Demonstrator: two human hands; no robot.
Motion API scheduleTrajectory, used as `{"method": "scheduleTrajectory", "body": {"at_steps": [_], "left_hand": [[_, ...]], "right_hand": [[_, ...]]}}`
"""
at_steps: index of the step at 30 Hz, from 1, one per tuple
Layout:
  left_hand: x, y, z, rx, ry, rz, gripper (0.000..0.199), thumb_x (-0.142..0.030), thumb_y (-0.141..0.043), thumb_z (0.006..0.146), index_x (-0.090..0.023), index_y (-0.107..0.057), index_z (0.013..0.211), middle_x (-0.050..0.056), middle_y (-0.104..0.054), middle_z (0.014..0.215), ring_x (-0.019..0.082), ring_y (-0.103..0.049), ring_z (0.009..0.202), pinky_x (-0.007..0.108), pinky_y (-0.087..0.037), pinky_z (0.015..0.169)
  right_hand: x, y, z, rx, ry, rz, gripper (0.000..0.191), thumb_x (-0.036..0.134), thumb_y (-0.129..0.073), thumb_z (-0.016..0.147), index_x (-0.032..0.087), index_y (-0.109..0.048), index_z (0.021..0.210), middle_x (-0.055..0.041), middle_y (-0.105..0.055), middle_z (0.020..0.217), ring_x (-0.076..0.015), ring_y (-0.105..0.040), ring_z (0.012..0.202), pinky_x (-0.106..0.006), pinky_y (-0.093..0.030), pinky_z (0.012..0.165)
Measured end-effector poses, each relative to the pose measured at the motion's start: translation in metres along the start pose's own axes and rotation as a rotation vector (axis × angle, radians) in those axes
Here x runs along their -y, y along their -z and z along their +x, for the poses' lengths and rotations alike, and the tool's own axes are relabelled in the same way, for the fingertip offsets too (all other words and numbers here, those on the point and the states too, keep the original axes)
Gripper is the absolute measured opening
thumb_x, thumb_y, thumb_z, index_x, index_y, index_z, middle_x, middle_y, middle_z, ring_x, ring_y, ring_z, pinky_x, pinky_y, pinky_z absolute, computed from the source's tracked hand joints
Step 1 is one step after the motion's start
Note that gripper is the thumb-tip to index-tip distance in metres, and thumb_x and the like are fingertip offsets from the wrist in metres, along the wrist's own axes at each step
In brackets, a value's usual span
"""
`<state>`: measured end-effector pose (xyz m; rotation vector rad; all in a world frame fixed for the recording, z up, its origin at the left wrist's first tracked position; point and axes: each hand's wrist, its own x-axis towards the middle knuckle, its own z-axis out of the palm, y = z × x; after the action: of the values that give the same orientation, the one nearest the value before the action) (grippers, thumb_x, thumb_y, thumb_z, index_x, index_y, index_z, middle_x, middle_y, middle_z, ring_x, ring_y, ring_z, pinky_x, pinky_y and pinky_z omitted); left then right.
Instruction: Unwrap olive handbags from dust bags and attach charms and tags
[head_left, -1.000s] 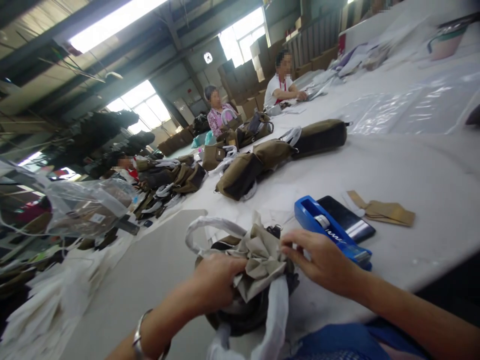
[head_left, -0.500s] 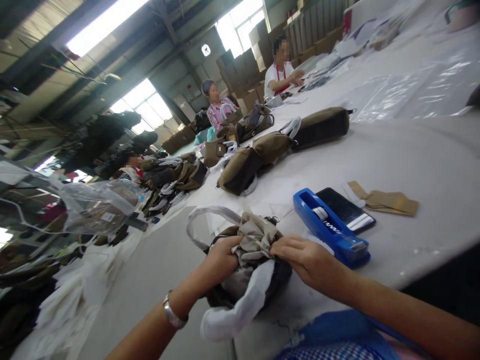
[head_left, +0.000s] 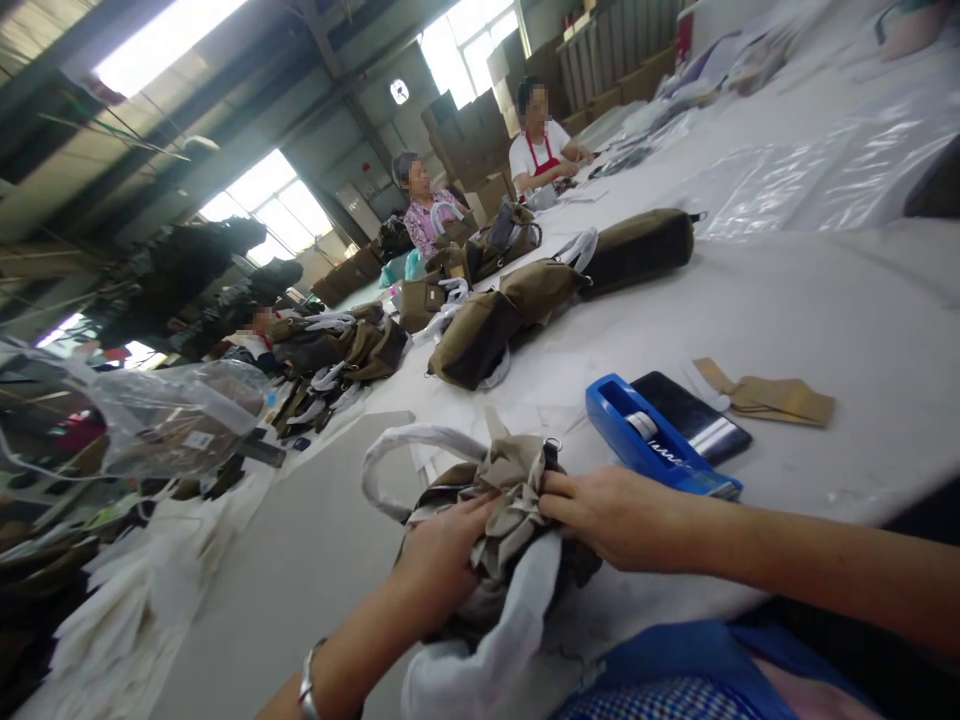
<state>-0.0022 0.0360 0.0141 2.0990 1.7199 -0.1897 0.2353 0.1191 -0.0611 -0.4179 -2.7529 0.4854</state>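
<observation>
Right in front of me on the table stands a brown handbag [head_left: 435, 492], its beige lining [head_left: 511, 490] bunched up out of the opening. White wrapping covers both bag handles [head_left: 517, 600], one arching behind and one drooping toward me. My left hand [head_left: 442, 550] is closed on the lining from the left, its fingertips partly buried in the folds. From the right, my right hand [head_left: 600, 510] pinches the lining's edge near a metal ring. A blue tape dispenser [head_left: 637, 430] lies just beyond my right hand.
Behind the dispenser are a black tablet-like device [head_left: 694, 415] and brown card tags [head_left: 787, 398]. Several finished-looking brown bags [head_left: 480, 335] lie farther across the table [head_left: 750, 330]. Clear plastic sheets [head_left: 810, 180] spread at the right. Co-workers [head_left: 536, 150] sit at the far side.
My left hand has moved deeper over the lining, and the folds have shifted and stand up more. My right hand still pinches the edge. The view has shifted slightly.
</observation>
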Motion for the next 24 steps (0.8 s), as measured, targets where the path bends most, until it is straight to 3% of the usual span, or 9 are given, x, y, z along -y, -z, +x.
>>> {"method": "scheduleTrajectory", "body": {"at_steps": [3, 5, 10, 15, 18, 21, 24], "left_hand": [[-0.005, -0.002, -0.009, 0.167, -0.036, 0.114, 0.059, -0.003, -0.053, 0.071, -0.028, -0.07, 0.122, 0.004, -0.068, 0.135, 0.03, -0.064, 0.124, 0.044, -0.054, 0.102], [-0.008, -0.006, -0.01, 0.206, -0.09, 0.175, 0.044, -0.005, -0.053, 0.073, -0.025, -0.073, 0.108, 0.006, -0.075, 0.119, 0.031, -0.069, 0.113, 0.044, -0.058, 0.094], [-0.01, -0.019, 0.009, 0.115, -0.193, 0.178, 0.02, -0.012, -0.06, 0.075, -0.021, -0.071, 0.089, 0.007, -0.077, 0.097, 0.032, -0.073, 0.097, 0.042, -0.059, 0.084], [-0.009, -0.029, 0.031, 0.085, -0.124, 0.136, 0.017, -0.018, -0.056, 0.084, -0.018, -0.072, 0.088, 0.01, -0.077, 0.089, 0.03, -0.073, 0.084, 0.039, -0.059, 0.075], [-0.013, -0.033, 0.027, 0.065, -0.123, 0.104, 0.027, -0.019, -0.052, 0.088, -0.02, -0.072, 0.106, 0.009, -0.077, 0.102, 0.028, -0.073, 0.094, 0.038, -0.06, 0.083], [-0.02, -0.033, 0.017, -0.072, -0.209, -0.004, 0.048, -0.031, -0.065, 0.083, -0.023, -0.061, 0.13, 0.009, -0.068, 0.131, 0.029, -0.063, 0.122, 0.042, -0.052, 0.105], [-0.026, -0.03, 0.01, -0.149, -0.253, -0.007, 0.068, -0.036, -0.069, 0.08, -0.024, -0.05, 0.144, 0.009, -0.063, 0.14, 0.03, -0.057, 0.13, 0.045, -0.047, 0.111]], "right_hand": [[-0.003, 0.001, -0.008, -0.018, 0.005, 0.047, 0.018, 0.01, -0.057, 0.093, 0.018, -0.061, 0.108, -0.0069, -0.066, 0.107, -0.0184, -0.066, 0.077, -0.031, -0.05, 0.063], [-0.001, -0.003, -0.01, -0.053, 0.021, 0.076, 0.016, 0.006, -0.054, 0.094, 0.018, -0.061, 0.102, -0.0042, -0.065, 0.099, -0.0175, -0.064, 0.078, -0.029, -0.05, 0.066], [0.023, -0.015, 0.006, -0.204, 0.177, 0.107, 0.012, 0.009, -0.051, 0.098, 0.015, -0.062, 0.097, -0.0049, -0.065, 0.097, -0.0172, -0.059, 0.081, -0.028, -0.048, 0.071], [0.046, -0.014, 0.019, -0.438, 0.448, 0.228, 0.023, 0.016, -0.049, 0.1, 0.016, -0.062, 0.082, -0.0024, -0.066, 0.083, -0.017, -0.054, 0.071, -0.03, -0.048, 0.071], [0.044, -0.004, 0.008, -0.56, 0.314, 0.311, 0.02, 0.019, -0.049, 0.099, 0.012, -0.067, 0.104, -0.0081, -0.073, 0.105, -0.0179, -0.064, 0.087, -0.03, -0.052, 0.077], [0.031, 0.005, -0.009, -0.631, 0.113, 0.228, 0.035, 0.017, -0.049, 0.1, 0.012, -0.059, 0.133, -0.0104, -0.064, 0.138, -0.0186, -0.063, 0.117, -0.038, -0.044, 0.106], [0.02, 0.007, -0.02, -0.698, -0.053, 0.082, 0.034, 0.012, -0.05, 0.101, 0.017, -0.062, 0.133, -0.0061, -0.07, 0.13, -0.0208, -0.067, 0.11, -0.049, -0.033, 0.114]]}}
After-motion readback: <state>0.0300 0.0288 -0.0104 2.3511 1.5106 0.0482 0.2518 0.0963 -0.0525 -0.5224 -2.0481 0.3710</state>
